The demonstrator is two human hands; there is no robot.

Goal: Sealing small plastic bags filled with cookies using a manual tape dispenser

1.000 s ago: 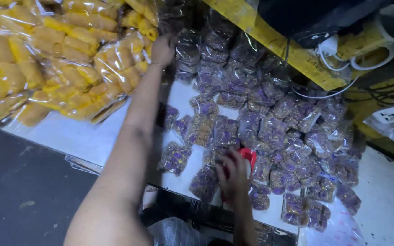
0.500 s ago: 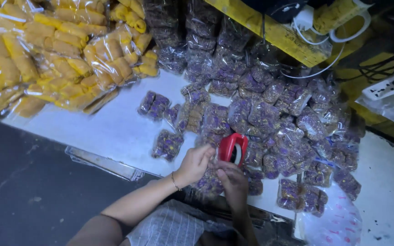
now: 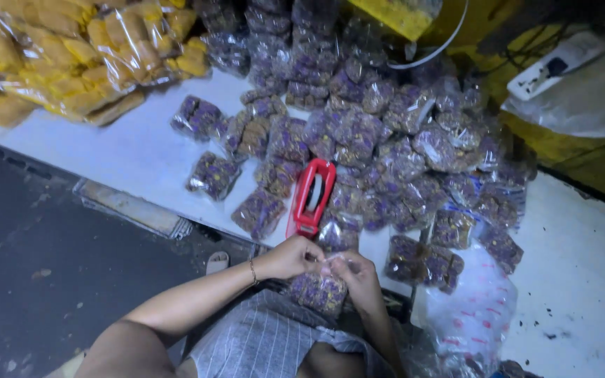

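Clear plastic wraps the small bag of purple snacks [image 3: 318, 290] held near the body, the left hand [image 3: 290, 257] and right hand [image 3: 358, 274] each with its grip pinched together on the bag's top. Just beyond, a red tape dispenser [image 3: 311, 197] lies on the white desk [image 3: 134, 157] among heaped purple packets [image 3: 379, 140]; yellow snack bags [image 3: 71, 56] pile far left.

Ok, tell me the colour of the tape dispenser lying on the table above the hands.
Red, with a pale roll inside: the tape dispenser shows clearly in the head view.
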